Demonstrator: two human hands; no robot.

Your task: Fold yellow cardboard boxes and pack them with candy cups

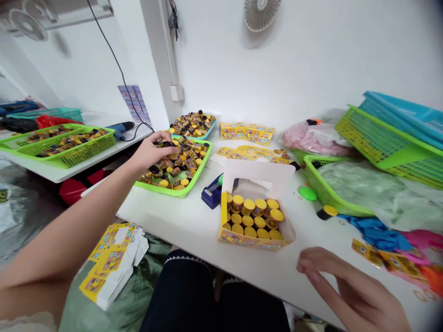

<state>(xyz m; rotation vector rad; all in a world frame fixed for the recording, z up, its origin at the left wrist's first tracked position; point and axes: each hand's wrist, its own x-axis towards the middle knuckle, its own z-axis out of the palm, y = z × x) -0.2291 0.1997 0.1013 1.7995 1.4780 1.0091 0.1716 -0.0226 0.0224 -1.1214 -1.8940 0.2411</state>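
My left hand (155, 150) reaches over the green basket (178, 192), its fingers closed round a small jar (168, 144) whose black end shows. Loose small jars with yellow lids and black ends fill that basket. In front of me stands an open carton (256, 240), its white lid flap raised at the back. Rows of yellow-lidded jars (248, 221) sit inside, with several standing on top of the others. Right of the carton, my right hand (356, 290) hovers near the table edge, thumb and index tips pinched together with nothing visible between them.
A blue tape dispenser (212, 191) stands between basket and carton. Behind are closed cartons (232, 131) and flat yellow packaging. At right, one jar (327, 212) lies by a green basket (313, 184) of plastic bags. Folded cartons (110, 263) lie below the table at left.
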